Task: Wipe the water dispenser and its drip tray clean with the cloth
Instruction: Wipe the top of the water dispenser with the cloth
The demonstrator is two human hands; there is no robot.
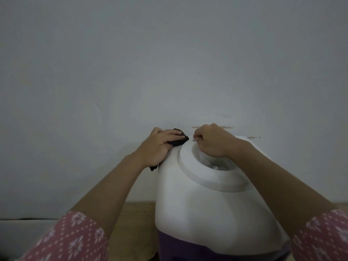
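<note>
The left hand [160, 146] pressed a dark cloth [178, 141] against the upper back left of the white water dispenser [197, 204], fingers curled over it; the dispenser stood on the wooden tabletop [137, 223] by the wall, the right hand [212, 142] gripping its top opening's rim

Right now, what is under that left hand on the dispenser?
A dark cloth lies under the left hand, pressed against the white water dispenser. Its ends stick out beyond the fingers and below the wrist; the middle is covered.

Smooth white plastic dispenser [197, 204], dark soft cloth [178, 142], matt wooden surface [135, 223], patterned fabric sleeves [75, 240].
</note>
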